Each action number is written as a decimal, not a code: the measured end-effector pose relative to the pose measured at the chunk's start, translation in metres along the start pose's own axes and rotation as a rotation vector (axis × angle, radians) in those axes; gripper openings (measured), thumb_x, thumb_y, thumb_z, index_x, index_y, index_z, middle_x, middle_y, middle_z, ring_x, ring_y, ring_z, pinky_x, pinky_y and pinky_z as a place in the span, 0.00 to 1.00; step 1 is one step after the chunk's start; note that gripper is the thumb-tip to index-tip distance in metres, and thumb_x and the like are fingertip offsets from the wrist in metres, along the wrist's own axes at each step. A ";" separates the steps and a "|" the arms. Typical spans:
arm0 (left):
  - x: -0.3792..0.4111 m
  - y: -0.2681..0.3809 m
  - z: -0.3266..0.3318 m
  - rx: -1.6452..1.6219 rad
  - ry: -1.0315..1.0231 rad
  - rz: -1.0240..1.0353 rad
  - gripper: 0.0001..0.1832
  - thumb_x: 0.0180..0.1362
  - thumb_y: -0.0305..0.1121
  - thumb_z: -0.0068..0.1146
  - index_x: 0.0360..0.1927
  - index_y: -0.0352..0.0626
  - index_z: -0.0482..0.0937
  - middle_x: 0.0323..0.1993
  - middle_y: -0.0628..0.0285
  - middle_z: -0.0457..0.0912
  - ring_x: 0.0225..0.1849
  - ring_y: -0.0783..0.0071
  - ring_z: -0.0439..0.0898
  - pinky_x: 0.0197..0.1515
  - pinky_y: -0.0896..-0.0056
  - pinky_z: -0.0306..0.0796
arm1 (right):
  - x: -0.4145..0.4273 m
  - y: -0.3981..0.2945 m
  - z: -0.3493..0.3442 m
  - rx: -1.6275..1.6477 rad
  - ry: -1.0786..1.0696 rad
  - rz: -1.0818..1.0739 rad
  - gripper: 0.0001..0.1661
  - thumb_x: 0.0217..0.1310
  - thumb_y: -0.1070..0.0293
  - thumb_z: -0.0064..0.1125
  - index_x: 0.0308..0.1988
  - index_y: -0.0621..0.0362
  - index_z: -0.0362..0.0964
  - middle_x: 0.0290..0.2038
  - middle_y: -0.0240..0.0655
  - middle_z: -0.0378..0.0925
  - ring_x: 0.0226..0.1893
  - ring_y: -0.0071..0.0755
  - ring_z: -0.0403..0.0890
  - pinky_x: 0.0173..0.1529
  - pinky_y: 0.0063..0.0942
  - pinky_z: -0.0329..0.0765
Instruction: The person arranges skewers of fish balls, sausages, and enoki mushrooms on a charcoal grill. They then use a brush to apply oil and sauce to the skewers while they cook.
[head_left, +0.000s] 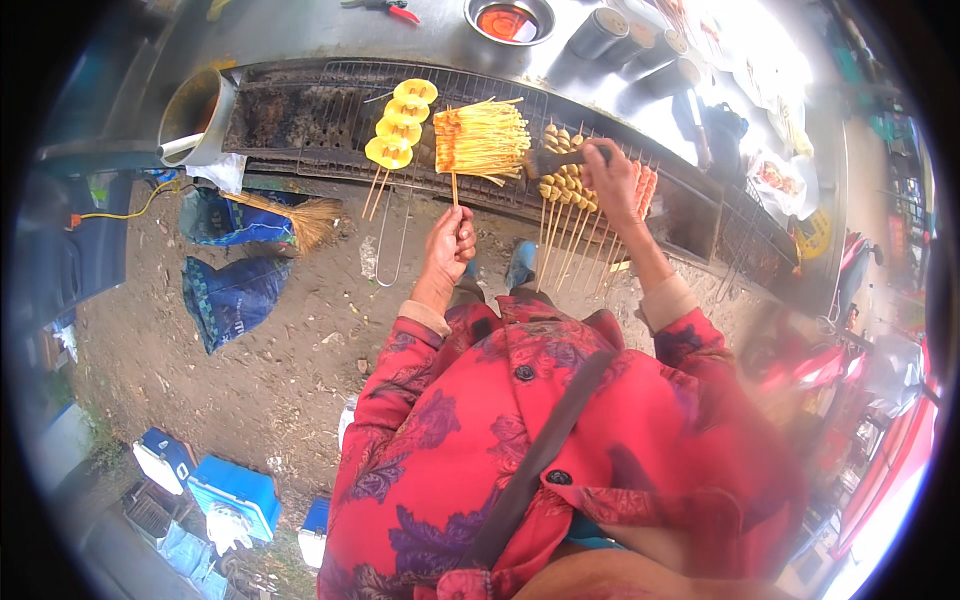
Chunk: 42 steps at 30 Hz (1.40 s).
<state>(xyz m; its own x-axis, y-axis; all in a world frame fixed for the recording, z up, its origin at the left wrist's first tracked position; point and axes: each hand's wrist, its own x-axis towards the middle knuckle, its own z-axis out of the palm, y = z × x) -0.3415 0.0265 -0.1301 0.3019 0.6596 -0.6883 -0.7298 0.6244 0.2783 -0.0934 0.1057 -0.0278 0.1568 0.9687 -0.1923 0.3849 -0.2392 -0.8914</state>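
My left hand (450, 244) grips the wooden stick of a skewer of enoki mushrooms (484, 139), which lies over the wire grill rack (345, 90). In my right hand (611, 180) is a dark-handled basting brush (555, 160), its bristles beside the right end of the mushrooms. Left of the mushrooms, yellow round slices (397, 135) sit on two sticks. Several skewers of small tan-brown pieces (566, 180) lie to the right, partly behind the brush and my right hand. Beyond them are pinkish-red skewers (645, 187). Orange-red sauce coats the mushrooms' left end.
Behind the grill, a metal bowl of red-orange liquid (508, 22), metal canisters (598, 34) and red-handled pliers (382, 7) stand or lie on the steel counter. A large pot (196, 118) is at the grill's left end. A straw broom (311, 220) and blue bags (236, 300) lie on the ground.
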 end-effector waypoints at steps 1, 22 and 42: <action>0.001 -0.001 -0.002 -0.006 -0.017 0.005 0.09 0.67 0.40 0.44 0.35 0.48 0.71 0.15 0.73 0.61 0.10 0.86 0.51 0.10 0.84 0.44 | 0.000 0.001 -0.006 0.032 0.021 -0.017 0.13 0.64 0.61 0.51 0.42 0.58 0.73 0.19 0.28 0.73 0.18 0.17 0.72 0.24 0.19 0.70; 0.008 -0.004 -0.016 -0.037 -0.108 0.003 0.11 0.67 0.41 0.43 0.37 0.48 0.72 0.15 0.73 0.63 0.10 0.86 0.52 0.10 0.85 0.44 | 0.021 -0.008 0.013 0.106 0.058 0.035 0.15 0.63 0.62 0.52 0.42 0.62 0.73 0.20 0.29 0.74 0.17 0.19 0.73 0.22 0.19 0.71; -0.005 -0.006 -0.016 -0.141 -0.221 0.094 0.13 0.69 0.36 0.40 0.50 0.42 0.69 0.22 0.70 0.64 0.13 0.86 0.55 0.14 0.84 0.50 | 0.209 -0.045 0.057 -0.750 -0.063 -0.523 0.17 0.62 0.52 0.47 0.46 0.44 0.74 0.43 0.37 0.77 0.43 0.43 0.78 0.47 0.37 0.72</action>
<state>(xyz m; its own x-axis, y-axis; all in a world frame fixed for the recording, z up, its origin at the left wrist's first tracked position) -0.3481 0.0126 -0.1395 0.3440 0.7969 -0.4967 -0.8347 0.5018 0.2270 -0.1296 0.3226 -0.0513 -0.2452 0.9621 0.1190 0.8860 0.2723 -0.3753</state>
